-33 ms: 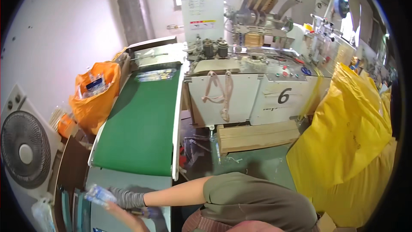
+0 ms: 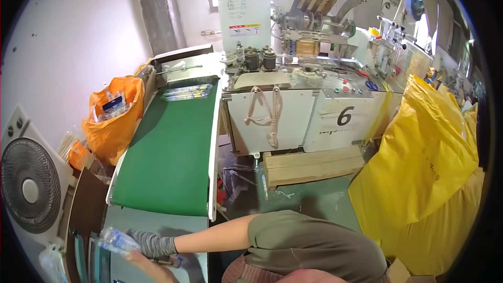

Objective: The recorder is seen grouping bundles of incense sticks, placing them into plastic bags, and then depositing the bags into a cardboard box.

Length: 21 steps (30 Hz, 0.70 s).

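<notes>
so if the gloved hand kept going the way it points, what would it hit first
Probably the clear plastic packet at its fingers, which the gloved hand points left toward; beyond that stands the grey fan, though depth is unclear.

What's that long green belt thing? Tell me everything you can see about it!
The green conveyor belt is a long, flat, matte strip that looks rubbery, framed by pale side rails. It runs from the packing machine at the far end toward the person. A few clear packets lie across its far end; the rest is bare. An orange bag sits to its left. No hand touches it; a gloved hand is just past its near end.
</notes>
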Each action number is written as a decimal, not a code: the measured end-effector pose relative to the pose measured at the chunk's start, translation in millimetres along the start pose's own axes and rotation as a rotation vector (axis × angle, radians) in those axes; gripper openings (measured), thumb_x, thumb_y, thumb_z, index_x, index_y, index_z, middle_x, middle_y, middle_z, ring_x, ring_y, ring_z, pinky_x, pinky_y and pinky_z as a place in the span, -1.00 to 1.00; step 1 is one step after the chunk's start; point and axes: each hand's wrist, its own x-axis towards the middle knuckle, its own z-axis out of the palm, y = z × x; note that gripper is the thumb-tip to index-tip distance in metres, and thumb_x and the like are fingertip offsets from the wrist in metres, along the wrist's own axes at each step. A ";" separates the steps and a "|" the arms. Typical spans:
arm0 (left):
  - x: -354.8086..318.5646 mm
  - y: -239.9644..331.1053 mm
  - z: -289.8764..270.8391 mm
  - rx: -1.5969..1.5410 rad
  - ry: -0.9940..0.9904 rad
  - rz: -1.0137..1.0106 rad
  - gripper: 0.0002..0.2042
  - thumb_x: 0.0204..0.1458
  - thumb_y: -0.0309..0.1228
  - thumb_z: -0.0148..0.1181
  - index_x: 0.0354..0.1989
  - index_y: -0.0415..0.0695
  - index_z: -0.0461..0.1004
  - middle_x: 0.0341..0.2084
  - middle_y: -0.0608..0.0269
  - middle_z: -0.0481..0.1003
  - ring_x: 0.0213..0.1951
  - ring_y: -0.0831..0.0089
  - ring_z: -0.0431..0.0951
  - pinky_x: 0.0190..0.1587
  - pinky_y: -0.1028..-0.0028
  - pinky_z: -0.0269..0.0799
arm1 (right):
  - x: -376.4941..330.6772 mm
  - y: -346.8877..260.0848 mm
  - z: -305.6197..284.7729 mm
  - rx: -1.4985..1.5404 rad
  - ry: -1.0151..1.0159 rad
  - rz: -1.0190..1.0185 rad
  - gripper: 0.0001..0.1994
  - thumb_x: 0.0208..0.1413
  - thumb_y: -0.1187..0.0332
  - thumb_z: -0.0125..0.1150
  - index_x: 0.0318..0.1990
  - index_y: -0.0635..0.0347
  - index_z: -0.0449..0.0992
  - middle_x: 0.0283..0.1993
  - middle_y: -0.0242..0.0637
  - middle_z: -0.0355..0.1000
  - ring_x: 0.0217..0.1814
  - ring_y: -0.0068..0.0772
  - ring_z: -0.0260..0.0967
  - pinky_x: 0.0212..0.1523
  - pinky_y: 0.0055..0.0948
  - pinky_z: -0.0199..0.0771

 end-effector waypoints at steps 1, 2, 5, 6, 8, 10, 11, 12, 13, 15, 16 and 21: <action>-2.0 -4.9 -10.5 0.327 -0.025 0.070 -0.30 0.20 0.11 -0.09 0.23 -0.33 0.12 0.07 -0.15 0.31 0.04 0.18 0.38 0.03 0.31 0.35 | 6.9 13.7 3.0 0.248 -0.008 -0.185 -0.35 0.09 0.08 0.08 0.28 0.26 0.15 0.25 -0.09 0.24 0.36 -0.25 0.11 0.31 -0.33 0.10; -1.2 -8.6 -28.7 0.664 -0.024 0.148 -0.28 0.24 0.09 -0.15 0.30 -0.36 0.05 0.12 -0.26 0.27 -0.02 0.19 0.42 -0.10 0.36 0.43 | 12.9 19.2 8.2 0.503 -0.040 -0.379 -0.08 -0.05 -0.05 0.31 0.36 0.23 0.00 0.30 -0.07 0.16 0.40 -0.17 0.02 0.35 -0.31 0.03; -2.6 -13.0 -48.7 0.640 -0.165 0.112 -0.42 0.11 -0.11 0.03 0.17 -0.31 0.23 0.03 -0.11 0.38 -0.06 0.20 0.47 -0.06 0.32 0.43 | -21.9 1.1 -4.7 0.397 -0.026 -0.326 0.11 -0.28 -0.14 0.46 0.37 0.21 -0.02 0.34 0.03 0.06 0.42 -0.09 -0.03 0.37 -0.27 -0.02; -11.5 -13.6 -58.2 0.629 -0.226 0.089 -0.49 0.05 -0.20 0.13 0.11 -0.29 0.33 -0.02 -0.04 0.43 -0.07 0.21 0.50 -0.03 0.29 0.42 | -27.3 6.4 -5.9 0.247 0.005 -0.356 0.10 -0.28 -0.14 0.46 0.37 0.20 -0.01 0.33 0.06 0.07 0.42 -0.06 -0.02 0.37 -0.24 -0.03; -24.3 -10.5 -75.1 0.756 -0.371 -0.021 -0.65 -0.18 -0.42 0.25 -0.15 -0.28 0.53 -0.23 0.07 0.55 -0.20 0.25 0.57 -0.09 0.29 0.44 | -34.1 14.2 1.6 0.006 0.039 -0.380 0.07 -0.25 -0.07 0.49 0.38 0.16 -0.01 0.31 -0.01 0.13 0.37 -0.10 0.06 0.34 -0.23 0.05; -35.1 -20.2 -85.3 0.775 -0.471 -0.244 -0.60 -0.22 -0.38 0.34 -0.15 -0.26 0.52 -0.22 0.06 0.55 -0.15 0.24 0.55 -0.06 0.31 0.42 | -44.7 11.7 22.8 0.505 -0.111 -0.373 -0.13 -0.10 0.33 0.44 0.37 0.10 0.04 0.23 -0.28 0.25 0.24 -0.37 0.19 0.22 -0.38 0.27; -50.1 -13.2 -64.1 0.640 -0.311 -0.044 -0.61 -0.22 -0.36 0.36 -0.16 -0.24 0.53 -0.23 0.08 0.55 -0.14 0.19 0.54 -0.05 0.30 0.41 | -51.9 13.1 27.1 0.641 -0.172 -0.405 -0.20 -0.07 0.44 0.39 0.35 0.11 0.09 0.22 -0.29 0.26 0.24 -0.44 0.18 0.21 -0.39 0.27; -54.3 8.1 -54.8 0.627 -0.438 0.010 -0.65 -0.18 -0.34 0.35 -0.21 -0.22 0.52 -0.28 0.13 0.55 -0.19 0.19 0.55 -0.10 0.28 0.43 | -66.1 13.1 31.5 0.790 -0.109 -0.303 -0.17 -0.11 0.35 0.43 0.35 0.10 0.09 0.26 -0.29 0.22 0.26 -0.44 0.17 0.22 -0.35 0.27; -56.5 15.7 -56.6 0.785 -0.670 -0.080 -0.67 -0.15 -0.32 0.35 -0.23 -0.22 0.51 -0.33 0.18 0.56 -0.25 0.24 0.55 -0.15 0.30 0.44 | -70.6 20.1 15.3 0.382 -0.081 -0.291 -0.10 -0.16 0.27 0.45 0.36 0.10 0.05 0.31 -0.27 0.14 0.29 -0.35 0.15 0.22 -0.29 0.26; -101.0 -2.9 -76.2 0.153 -0.834 -0.560 -0.59 -0.08 -0.37 0.32 -0.03 -0.21 0.43 -0.18 0.21 0.50 -0.14 0.46 0.50 -0.02 0.41 0.41 | -82.3 18.5 19.0 0.346 -0.013 0.050 0.00 -0.21 0.24 0.42 0.40 0.15 -0.07 0.37 -0.10 0.03 0.32 -0.17 0.13 0.23 -0.22 0.26; -116.9 15.1 -62.5 -0.192 -0.664 -0.693 -0.54 -0.04 -0.37 0.31 0.05 -0.20 0.36 -0.19 0.22 0.49 -0.14 0.47 0.50 -0.04 0.42 0.41 | -55.1 -17.0 14.3 0.319 0.074 -0.472 -0.02 -0.22 0.25 0.42 0.39 0.22 -0.02 0.41 -0.08 -0.05 0.34 -0.17 0.11 0.21 -0.21 0.27; -162.6 22.8 -108.5 0.169 -0.401 -0.644 -0.59 0.08 -0.28 0.24 0.03 -0.28 0.39 -0.21 0.16 0.52 -0.16 0.45 0.52 -0.06 0.44 0.43 | -50.9 27.1 80.9 0.514 -0.768 0.124 -0.69 -0.05 0.31 0.31 -0.16 0.28 0.54 -0.21 -0.23 0.53 -0.18 -0.44 0.45 -0.07 -0.41 0.46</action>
